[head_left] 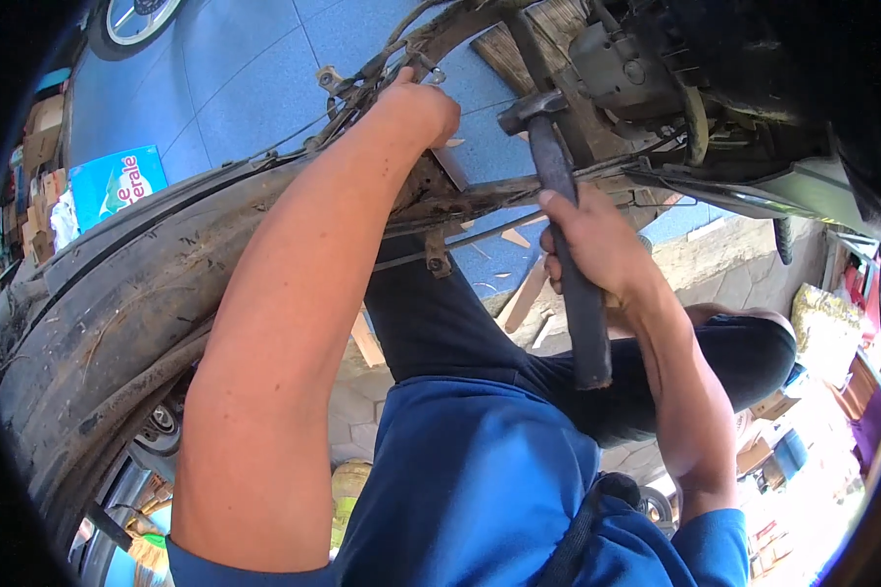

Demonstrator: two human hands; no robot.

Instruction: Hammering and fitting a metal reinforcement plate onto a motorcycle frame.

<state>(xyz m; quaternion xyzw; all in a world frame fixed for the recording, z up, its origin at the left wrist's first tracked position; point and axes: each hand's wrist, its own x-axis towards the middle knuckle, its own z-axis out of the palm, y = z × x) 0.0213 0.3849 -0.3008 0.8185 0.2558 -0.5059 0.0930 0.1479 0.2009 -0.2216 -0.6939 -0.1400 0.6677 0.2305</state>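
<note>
Right-hand grip [597, 240] wrapped firmly round a dark-handled metal hammer [556, 166], thumb laid along the shaft, and the butt of the handle pokes out well below the fist! The hammer leans across the middle, head uppermost, level with the left-hand grip [423, 110] but apart from it. Over to that left one: it's up at a grimy, rust-brown metal frame [431, 201], its back to us, fingers mostly hidden, so whether it's holding anything I cannot tell. Just below it, a flat grey strip [450, 168] slants down to the frame. Moving out now: a ribbed grey metal casing [607, 73] sits upper right, and a long, scuffed, dark curved panel [137, 323] sweeps away down the left. Beneath it all, speckled blue floor tiles [255, 88], with pale wooden strips [526, 293] lying near the black-trousered leg [440, 328]. Far upper left, a white-rimmed black-tyred wheel [132, 39]; below that, a bright blue printed package [117, 186].
</note>
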